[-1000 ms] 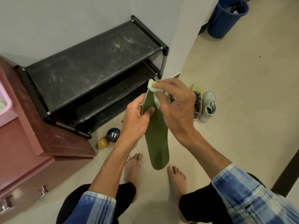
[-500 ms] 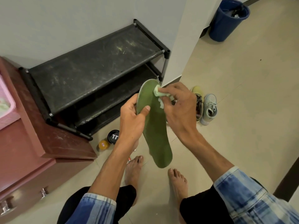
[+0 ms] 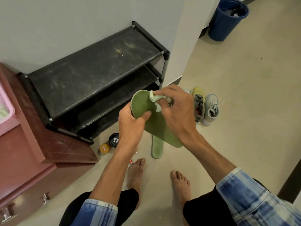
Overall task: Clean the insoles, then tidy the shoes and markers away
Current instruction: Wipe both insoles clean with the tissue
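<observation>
My left hand (image 3: 130, 126) grips a green insole (image 3: 156, 124) by its left edge, thumb on the face, holding it in the air above the floor. My right hand (image 3: 177, 115) pinches a pale green wipe (image 3: 156, 99) and presses it on the insole's upper end. A second green insole (image 3: 157, 148) lies on the floor beneath, mostly hidden. A pair of pale sneakers (image 3: 206, 108) stands on the floor to the right. A marker (image 3: 132, 160) lies by my left foot, partly hidden by my left forearm.
A black three-shelf shoe rack (image 3: 97, 69) stands against the wall. A reddish-brown cabinet (image 3: 40, 152) is at left. A black tin (image 3: 114, 140) and a small orange tin (image 3: 105, 148) sit by the rack. A blue bin (image 3: 228, 18) stands far right.
The held insole has tilted so its lower end swings right, uncovering the second insole on the floor. My right hand and wipe stay at the insole's upper end.
</observation>
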